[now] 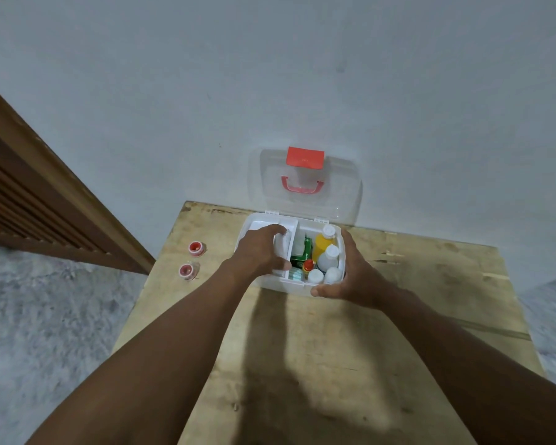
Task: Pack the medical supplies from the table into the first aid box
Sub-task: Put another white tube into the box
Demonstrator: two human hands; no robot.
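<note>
We see the first aid box standing open at the far edge of the wooden table, close to the middle of that edge, with its clear lid tipped back against the wall. The lid carries a red latch at its top and a red handle below it. In the right part of the box we can make out a yellow bottle with a white cap, several white bottles nearer the front wall, a small red-capped bottle and a green packet standing between them and the left part. A white inner tray sits over the left part of the box.

Our left hand is curled over this tray, fingers on its far side and thumb on its near side, grasping it. Our right hand is spread against the right wall of the box, the thumb lying along the front right corner and the fingers reaching up the side; it steadies the box with a loose, unclenched hold.

Beyond the left edge of the table, two small round red-lidded containers lie on the grey floor, one behind the other and near each other. A brown wooden louvred door runs along the left.
</note>
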